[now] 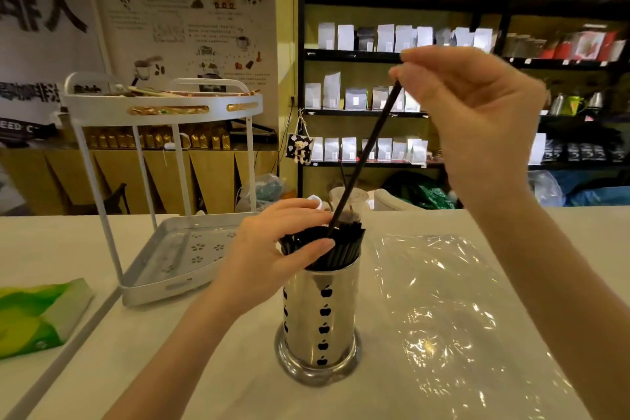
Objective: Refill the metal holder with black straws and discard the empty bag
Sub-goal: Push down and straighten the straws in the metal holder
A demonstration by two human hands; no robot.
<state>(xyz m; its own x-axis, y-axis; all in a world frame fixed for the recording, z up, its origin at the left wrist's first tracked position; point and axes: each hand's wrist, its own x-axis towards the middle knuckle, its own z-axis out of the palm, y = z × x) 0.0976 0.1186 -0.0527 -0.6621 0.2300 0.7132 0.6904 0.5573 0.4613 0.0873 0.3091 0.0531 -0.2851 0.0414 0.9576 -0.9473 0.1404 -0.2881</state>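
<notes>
Up top, the right hand [477,112] pinches the upper end of one black straw [364,157] between thumb and fingertips; the straw slants down to 7 o'clock, its lower end among the straws [327,244] bunched in the holder [318,314]. The left hand [279,249] curls around that bunch just above the holder's rim, thumb across the front. The holder stands upright on the tabletop [211,361], a shiny cylinder with black apple shapes, packed with straws that rise past its rim. At 3 o'clock from it, close by, the clear bag [443,310] lies flat and looks empty. At 9 o'clock a white rack [163,181] stands near, its lower tray toward the holder, and bare tabletop lies between. Further out at 8 o'clock a green pack [37,314] sits at the left edge. The nearest tabletop at 6 o'clock is open.
</notes>
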